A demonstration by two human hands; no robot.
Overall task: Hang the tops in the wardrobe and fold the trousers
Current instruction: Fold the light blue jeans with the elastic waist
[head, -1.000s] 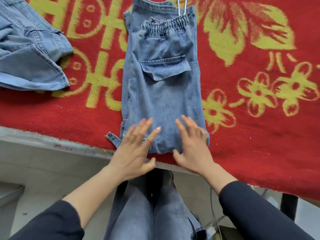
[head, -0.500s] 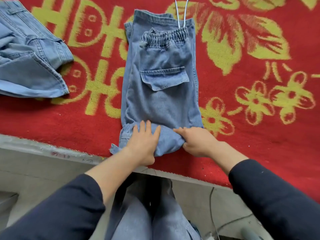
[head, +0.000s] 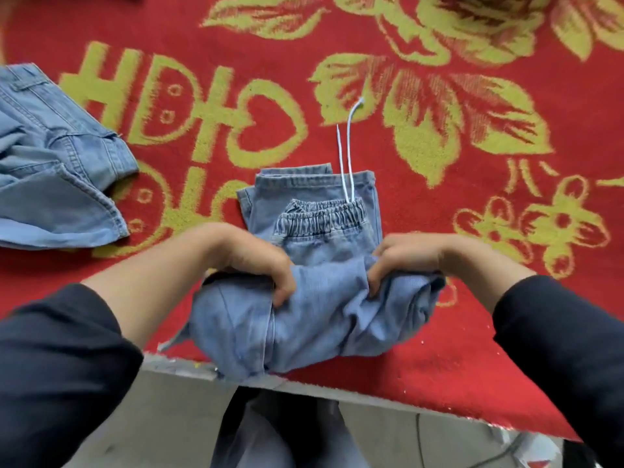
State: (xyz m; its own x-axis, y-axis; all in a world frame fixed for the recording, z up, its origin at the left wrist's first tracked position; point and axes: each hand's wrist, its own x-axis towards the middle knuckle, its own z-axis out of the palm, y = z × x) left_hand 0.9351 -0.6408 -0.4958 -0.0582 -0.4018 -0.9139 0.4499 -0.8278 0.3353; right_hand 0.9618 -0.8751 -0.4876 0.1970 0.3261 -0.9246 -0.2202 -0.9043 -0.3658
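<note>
Light blue denim trousers (head: 314, 315) lie folded on the red cloth near the table's front edge, elastic waistband (head: 324, 217) on top and a white drawstring (head: 347, 153) trailing away from me. My left hand (head: 260, 261) grips the near folded end of the trousers on the left. My right hand (head: 401, 258) grips the same end on the right. Both hands hold that end lifted and rolled up towards the waistband. The back pocket is hidden under the lifted fabric.
A second blue denim garment (head: 57, 177) lies crumpled at the left edge. The red cloth with yellow flowers and letters (head: 472, 96) covers the table. The table's front edge (head: 189, 366) runs just below the trousers, with grey floor beneath.
Both hands went from flat on the trousers' near end to gripping it, then lifted and carried it away from me over the pocket. The view has shifted forward.
</note>
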